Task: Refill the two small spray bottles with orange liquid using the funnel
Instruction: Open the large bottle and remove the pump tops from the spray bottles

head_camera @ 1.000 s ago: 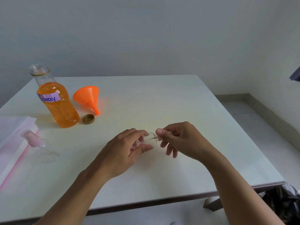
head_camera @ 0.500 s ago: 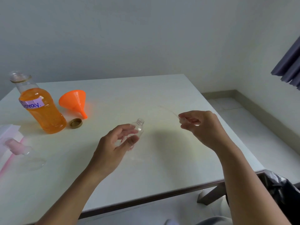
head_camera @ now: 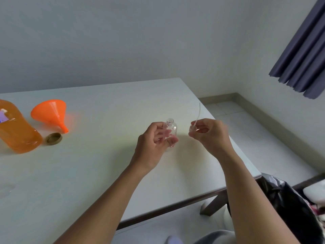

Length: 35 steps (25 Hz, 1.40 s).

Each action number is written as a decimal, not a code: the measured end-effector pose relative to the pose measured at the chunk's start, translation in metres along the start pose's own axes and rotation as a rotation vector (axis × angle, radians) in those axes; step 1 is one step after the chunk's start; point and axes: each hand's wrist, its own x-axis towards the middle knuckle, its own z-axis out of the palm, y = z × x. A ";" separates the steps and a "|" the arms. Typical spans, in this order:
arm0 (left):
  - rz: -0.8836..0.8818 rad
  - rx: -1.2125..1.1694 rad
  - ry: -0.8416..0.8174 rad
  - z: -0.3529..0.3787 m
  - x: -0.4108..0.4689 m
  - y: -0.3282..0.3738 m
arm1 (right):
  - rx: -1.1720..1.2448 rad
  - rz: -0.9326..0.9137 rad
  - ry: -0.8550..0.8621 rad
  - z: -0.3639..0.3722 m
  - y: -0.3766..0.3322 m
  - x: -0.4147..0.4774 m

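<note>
While the left hand [head_camera: 154,138] grips an uncapped clear bottle [head_camera: 171,128] upright above the table [head_camera: 105,164], the right hand [head_camera: 208,132] pinches its sprayer tube [head_camera: 197,114] just beside. Funnel [head_camera: 51,113] and orange bottle [head_camera: 15,129] sit far left.

Both forearms reach forward, left hand [head_camera: 154,138] and right hand [head_camera: 209,134] curled closed.

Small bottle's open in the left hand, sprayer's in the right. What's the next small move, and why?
Probably set the sprayer down on the table to free the right hand for the funnel. The small bottle in the left hand looks empty, its neck uncovered.
</note>
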 end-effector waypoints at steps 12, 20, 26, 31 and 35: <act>0.042 0.166 -0.081 0.015 0.003 -0.016 | -0.171 -0.044 -0.027 0.002 0.016 0.001; -0.015 0.280 -0.108 0.015 -0.006 -0.008 | -0.162 0.049 -0.080 -0.005 0.009 -0.008; -0.077 0.250 -0.045 -0.033 -0.065 -0.009 | -0.400 0.066 -0.259 -0.022 -0.008 -0.072; -0.110 0.332 0.184 -0.115 -0.134 0.008 | -0.387 -0.299 -0.384 0.041 -0.046 -0.116; -0.164 0.317 0.732 -0.184 -0.182 0.027 | -0.370 -0.550 -0.455 0.104 -0.070 -0.137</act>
